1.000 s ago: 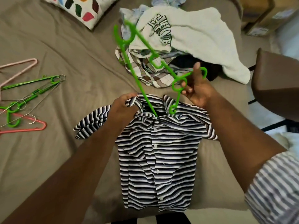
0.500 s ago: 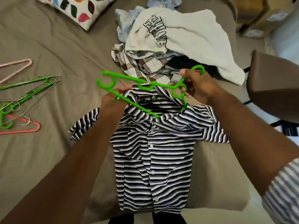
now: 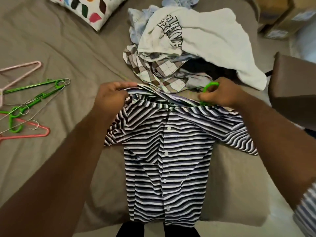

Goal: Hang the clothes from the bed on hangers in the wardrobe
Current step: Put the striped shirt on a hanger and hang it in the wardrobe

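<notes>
Both bare forearms reached from the lower corners toward mid-frame. The left hand, fingers curled, pinched the collar of the striped shirt. The right hand gripped the green hanger by its hook.

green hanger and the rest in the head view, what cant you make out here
Green hanger: head view, only the hook shows by the right hand; the striped shirt covers the rest.
Dark garment: head view, mostly under the white sweatshirt.
Coral hanger: head view, cut off by the left edge.
Wardrobe: not in view.
</notes>
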